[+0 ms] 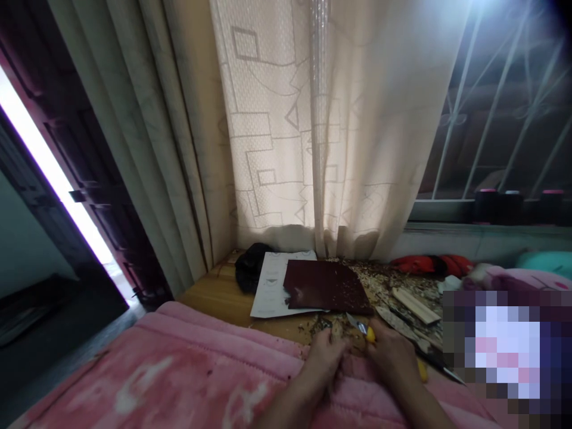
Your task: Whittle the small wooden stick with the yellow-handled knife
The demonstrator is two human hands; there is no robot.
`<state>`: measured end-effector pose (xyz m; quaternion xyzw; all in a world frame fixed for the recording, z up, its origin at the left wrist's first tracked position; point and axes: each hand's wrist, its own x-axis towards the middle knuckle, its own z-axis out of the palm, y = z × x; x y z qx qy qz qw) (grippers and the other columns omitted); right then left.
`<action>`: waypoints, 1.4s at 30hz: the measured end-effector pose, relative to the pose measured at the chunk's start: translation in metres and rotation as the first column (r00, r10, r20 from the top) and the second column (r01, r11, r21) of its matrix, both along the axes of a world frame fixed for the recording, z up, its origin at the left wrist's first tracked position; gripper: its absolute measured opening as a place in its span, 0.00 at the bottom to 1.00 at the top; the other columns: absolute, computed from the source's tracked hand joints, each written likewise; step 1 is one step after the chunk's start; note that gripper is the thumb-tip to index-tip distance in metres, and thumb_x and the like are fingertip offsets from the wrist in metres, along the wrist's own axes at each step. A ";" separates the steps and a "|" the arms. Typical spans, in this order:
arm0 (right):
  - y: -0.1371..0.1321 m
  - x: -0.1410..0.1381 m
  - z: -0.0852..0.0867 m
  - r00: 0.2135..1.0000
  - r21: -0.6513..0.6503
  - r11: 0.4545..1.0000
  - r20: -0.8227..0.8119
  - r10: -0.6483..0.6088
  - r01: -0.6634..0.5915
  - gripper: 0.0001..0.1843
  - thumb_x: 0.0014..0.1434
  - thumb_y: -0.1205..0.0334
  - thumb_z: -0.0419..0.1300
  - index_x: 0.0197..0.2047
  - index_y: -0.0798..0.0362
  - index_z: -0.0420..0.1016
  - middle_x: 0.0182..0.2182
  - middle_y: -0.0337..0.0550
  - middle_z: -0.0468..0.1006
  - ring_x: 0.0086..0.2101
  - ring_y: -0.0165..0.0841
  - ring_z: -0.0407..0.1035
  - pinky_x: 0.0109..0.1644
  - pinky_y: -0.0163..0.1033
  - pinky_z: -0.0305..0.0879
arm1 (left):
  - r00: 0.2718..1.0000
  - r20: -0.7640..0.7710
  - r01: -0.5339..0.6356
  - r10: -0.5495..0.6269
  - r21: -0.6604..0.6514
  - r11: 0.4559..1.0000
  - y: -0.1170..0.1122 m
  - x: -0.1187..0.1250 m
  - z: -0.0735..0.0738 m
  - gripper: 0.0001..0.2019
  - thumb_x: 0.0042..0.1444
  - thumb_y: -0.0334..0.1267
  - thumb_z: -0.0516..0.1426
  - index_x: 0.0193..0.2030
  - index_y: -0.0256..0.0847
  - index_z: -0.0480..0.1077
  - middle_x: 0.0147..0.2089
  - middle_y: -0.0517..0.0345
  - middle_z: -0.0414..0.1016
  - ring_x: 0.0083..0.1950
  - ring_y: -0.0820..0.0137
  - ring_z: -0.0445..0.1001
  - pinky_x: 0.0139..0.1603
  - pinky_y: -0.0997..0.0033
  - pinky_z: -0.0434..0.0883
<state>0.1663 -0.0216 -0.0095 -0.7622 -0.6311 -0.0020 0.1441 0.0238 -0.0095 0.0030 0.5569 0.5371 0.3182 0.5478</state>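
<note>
Nearest, a pink blanket (214, 369) spreads across the foreground, its padded edge meeting the table (208, 296); both forearms reach over it. The right hand (389, 351) is closed round a yellow-handled knife (370, 335), blade slanting up and leftward over the table's near edge; the left hand (324, 353) sits just beside it, fingers curled downward, though I cannot tell whether they pinch anything. The step in hand looks like close knife work, judging by the shavings (378, 277) strewn around; the next stroke would call for a firm grip and left fingers kept out of the blade's line, as the hands are close together.

To the right, a dark-handled tool (431, 359) crowds the right hand's outer side; beyond lies a pale wooden strip (415, 305) among the scraps, so room is tight there. Ahead, a maroon board (326, 286) overlaps a white paper sheet (269, 286), with a black bag (249, 268) behind its left edge; the barer wood left of the paper gives more open room; at the back, the curtain (277, 149) hangs down behind the table.
</note>
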 end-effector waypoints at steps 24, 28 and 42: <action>-0.001 -0.009 0.004 0.998 -0.141 0.988 -0.012 0.067 -0.068 0.10 0.46 0.61 0.48 0.32 0.49 0.67 0.27 0.44 0.73 0.30 0.36 0.66 0.30 0.36 0.51 | 0.949 0.309 0.139 -0.057 -0.253 0.957 0.009 0.000 -0.001 0.17 0.37 0.38 0.55 0.37 0.38 0.60 0.13 0.69 0.59 0.11 0.81 0.55 0.12 0.83 0.53; -0.003 -0.010 0.002 0.996 -0.120 0.989 0.002 0.092 -0.091 0.12 0.47 0.57 0.47 0.33 0.49 0.66 0.27 0.44 0.73 0.30 0.38 0.66 0.29 0.37 0.52 | 0.951 0.304 0.137 -0.052 -0.265 0.955 0.009 0.000 -0.001 0.17 0.37 0.37 0.55 0.37 0.38 0.60 0.13 0.69 0.59 0.11 0.80 0.56 0.12 0.83 0.53; -0.004 -0.014 0.004 0.998 -0.119 0.991 0.008 0.058 -0.056 0.10 0.46 0.64 0.46 0.32 0.49 0.66 0.27 0.44 0.73 0.30 0.38 0.66 0.29 0.37 0.52 | 0.916 0.385 0.217 -0.115 -0.233 0.948 0.012 -0.001 -0.010 0.12 0.36 0.32 0.52 0.33 0.40 0.59 0.14 0.69 0.57 0.11 0.82 0.52 0.11 0.83 0.53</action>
